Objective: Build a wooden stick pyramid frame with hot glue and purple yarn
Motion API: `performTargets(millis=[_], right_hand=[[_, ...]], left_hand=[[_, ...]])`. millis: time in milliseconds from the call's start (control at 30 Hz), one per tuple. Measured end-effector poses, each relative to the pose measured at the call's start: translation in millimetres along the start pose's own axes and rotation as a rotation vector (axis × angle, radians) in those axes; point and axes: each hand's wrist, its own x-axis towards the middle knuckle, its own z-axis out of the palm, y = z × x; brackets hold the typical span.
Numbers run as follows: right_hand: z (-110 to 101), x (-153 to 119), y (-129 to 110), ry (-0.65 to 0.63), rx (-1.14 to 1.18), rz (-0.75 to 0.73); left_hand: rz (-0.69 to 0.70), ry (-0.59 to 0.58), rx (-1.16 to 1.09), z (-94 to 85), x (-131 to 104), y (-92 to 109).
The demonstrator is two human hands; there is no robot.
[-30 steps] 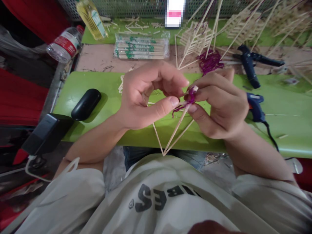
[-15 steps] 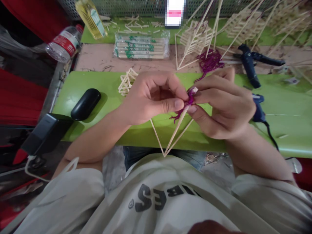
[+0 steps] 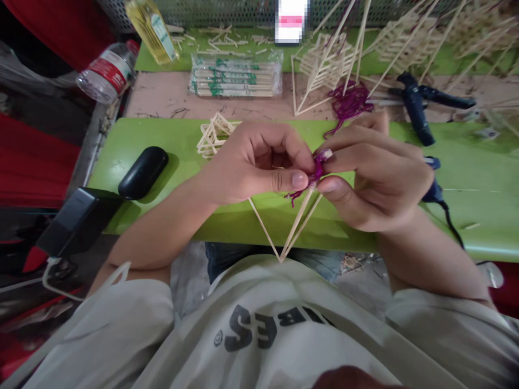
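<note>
Purple yarn (image 3: 319, 168) knotted around joined tips of pale stick frame (image 3: 298, 219), loose ends trailing, frame's corner toward shirt

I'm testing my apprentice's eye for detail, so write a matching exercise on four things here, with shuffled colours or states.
Things
1. Held yarn
2. Oval case
3. Stick bundle
4. Clear bottle

Colours or states
A. Wrapped
B. Red-capped
C. Purple
D. Black

Right pairs: 1-C, 2-D, 3-A, 4-B.
</note>
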Motion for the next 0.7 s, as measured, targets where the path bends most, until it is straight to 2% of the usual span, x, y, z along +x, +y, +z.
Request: performTargets(millis=[100, 267, 367, 467, 700], right_hand=[[4, 2, -1, 0.045, 0.08, 0.014], [6, 5, -6, 0.059, 0.266, 0.144], [5, 4, -6, 0.025, 0.356, 0.177], [3, 2, -5, -0.017, 0.375, 0.184], [4, 1, -7, -0.027, 0.353, 0.216]], left_hand=[[0.009, 0.0, 0.041, 2.0, 1, 0], [0.017, 0.051, 0.029, 6.9, 2, 1], [0.084, 0.002, -0.021, 6.6, 3, 0], [0.078, 0.017, -0.036, 5.6, 3, 0], [0.07, 0.04, 0.022, 11.5, 1, 5]])
